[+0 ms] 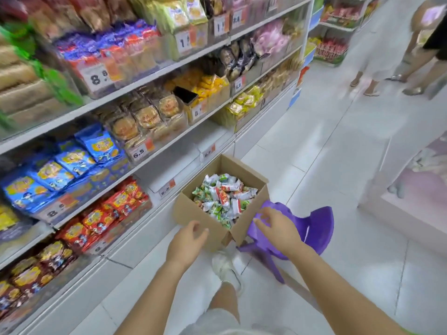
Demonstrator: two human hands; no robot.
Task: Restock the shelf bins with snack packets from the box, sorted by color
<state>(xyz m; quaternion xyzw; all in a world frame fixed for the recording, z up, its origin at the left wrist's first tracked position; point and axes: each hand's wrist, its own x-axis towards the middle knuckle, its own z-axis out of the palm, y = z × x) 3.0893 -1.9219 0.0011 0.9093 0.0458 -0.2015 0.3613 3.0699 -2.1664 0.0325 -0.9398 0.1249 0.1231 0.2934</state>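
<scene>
Both hands reach toward the box (pixel 219 209) — left hand (pixel 187 243), right hand (pixel 275 229) — grips relaxed, empty.

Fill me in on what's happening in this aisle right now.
A person is restocking snacks. An open cardboard box of green and red snack packets sits beside a purple plastic chair by the shelves. The left hand and right hand hover empty at the box's near edge; nothing is picked up yet.
</scene>
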